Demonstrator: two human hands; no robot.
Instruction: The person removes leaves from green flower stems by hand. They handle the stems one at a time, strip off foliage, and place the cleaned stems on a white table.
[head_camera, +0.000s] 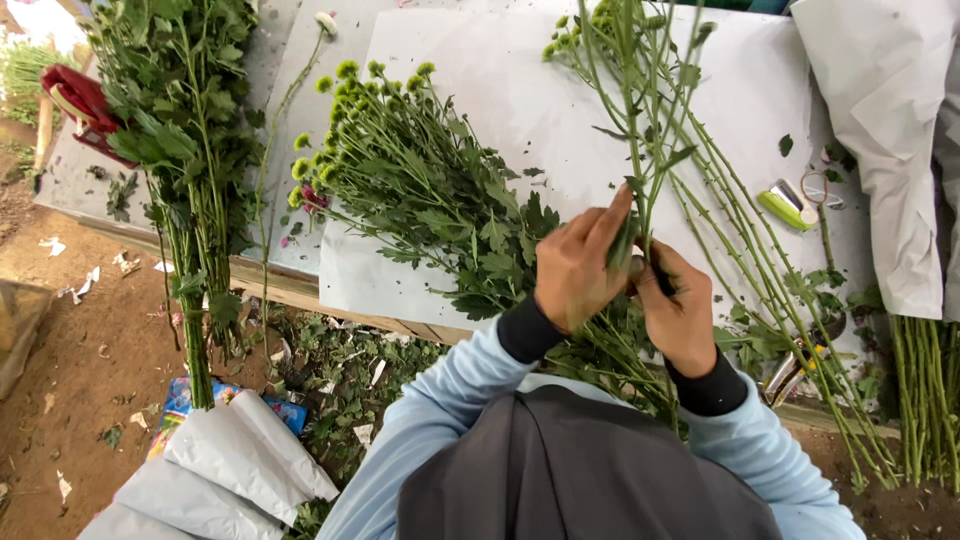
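Where both hands meet | left hand (575, 270), right hand (680, 315) pinch flower stem (640, 150)

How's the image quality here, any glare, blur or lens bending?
Head view: soft, even daylight with faint shadows; the white paper sheet looks bright but not blown out; both hands, left hand and right hand, are fairly sharp; wide-angle bending curves the table edge.

Pretty even, soft daylight here, no hard shadows anywhere. The white paper sheet (500, 110) on the table runs bright, close to blown out. Everything's mostly sharp, with some wide-angle bending toward the edges and slight softness there.
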